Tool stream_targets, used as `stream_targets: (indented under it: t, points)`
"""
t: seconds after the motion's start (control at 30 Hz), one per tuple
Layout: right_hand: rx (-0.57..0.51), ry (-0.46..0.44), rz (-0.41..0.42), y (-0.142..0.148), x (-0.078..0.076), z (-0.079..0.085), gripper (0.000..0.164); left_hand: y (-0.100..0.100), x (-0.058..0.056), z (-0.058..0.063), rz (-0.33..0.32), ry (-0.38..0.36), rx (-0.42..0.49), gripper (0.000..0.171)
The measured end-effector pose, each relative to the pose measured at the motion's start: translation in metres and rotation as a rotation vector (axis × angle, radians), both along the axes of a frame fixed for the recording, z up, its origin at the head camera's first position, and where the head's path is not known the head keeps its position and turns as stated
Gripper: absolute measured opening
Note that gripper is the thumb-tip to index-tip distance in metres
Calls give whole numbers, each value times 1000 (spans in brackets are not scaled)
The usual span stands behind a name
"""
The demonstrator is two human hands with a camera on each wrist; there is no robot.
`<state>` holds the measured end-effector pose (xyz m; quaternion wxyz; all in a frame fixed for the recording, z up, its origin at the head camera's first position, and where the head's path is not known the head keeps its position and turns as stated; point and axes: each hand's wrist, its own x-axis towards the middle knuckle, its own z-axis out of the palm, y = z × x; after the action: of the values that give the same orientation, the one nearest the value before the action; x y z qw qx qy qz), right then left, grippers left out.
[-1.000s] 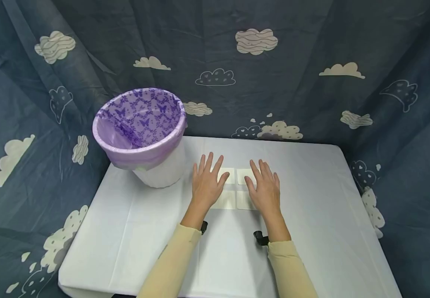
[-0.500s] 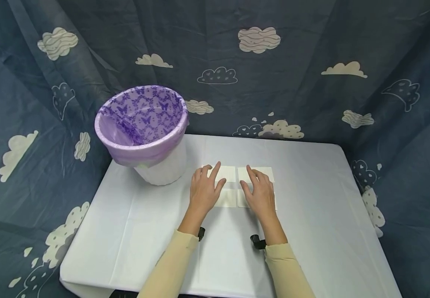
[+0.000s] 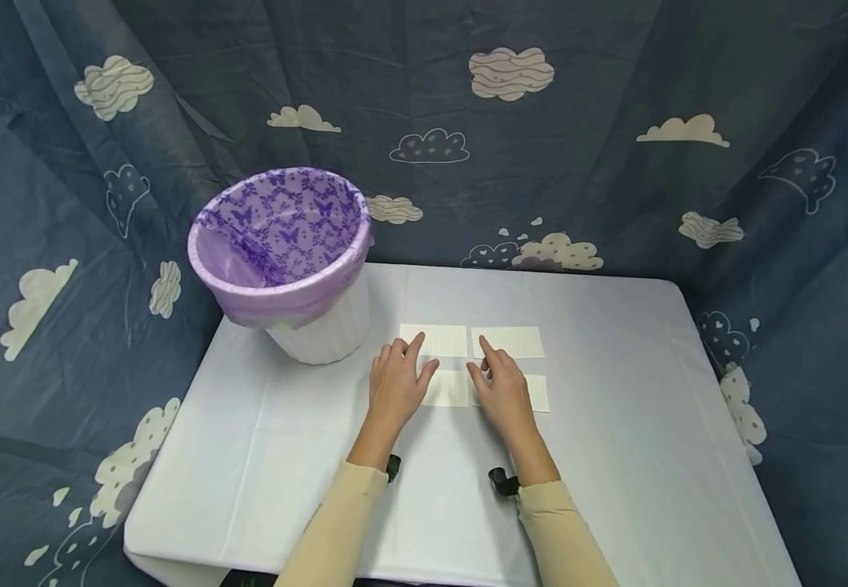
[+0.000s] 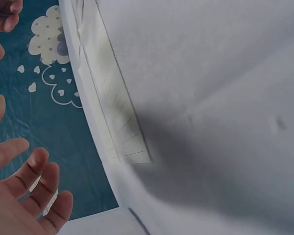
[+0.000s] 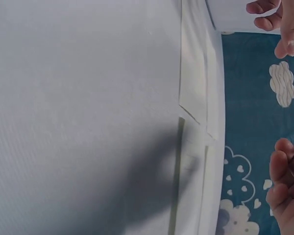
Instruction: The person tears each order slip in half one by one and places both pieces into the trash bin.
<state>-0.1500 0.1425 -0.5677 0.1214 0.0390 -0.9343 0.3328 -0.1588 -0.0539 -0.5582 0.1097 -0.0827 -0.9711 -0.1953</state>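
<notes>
Several cream paper cards lie flat on the white table, two in a far row and two in a near row. My left hand (image 3: 397,383) hovers over the left pair, partly covering the near left card (image 3: 449,391) and the corner of the far left card (image 3: 440,339). Over the near right card (image 3: 539,393) is my right hand (image 3: 505,395), its index finger and thumb extended and the other fingers bent. The far right card (image 3: 515,342) shows almost fully. Faint ruled lines cross a card (image 4: 122,117) in the left wrist view. Neither hand holds anything.
A white bin (image 3: 327,330) with a purple butterfly-patterned liner (image 3: 299,220) stands at the table's back left. White cloth covers the table (image 3: 629,440). A dark blue curtain (image 3: 585,179) with cloud prints hangs behind and on both sides.
Both hands have drawn slightly nearer the body and their spread fingers have bent, leaving the index fingers extended. More of the cards shows. The bin has stayed in place.
</notes>
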Motion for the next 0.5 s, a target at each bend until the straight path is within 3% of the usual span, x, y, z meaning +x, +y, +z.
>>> stream_targets:
  t: [0.17,0.5]
  points:
    - [-2,12,24,-4,0,-3,53,-1,4,-6,-2,-36,13,57]
    - [30,-94,39,-15,4,-14,52,-2,10,-18,15,-141,62,57]
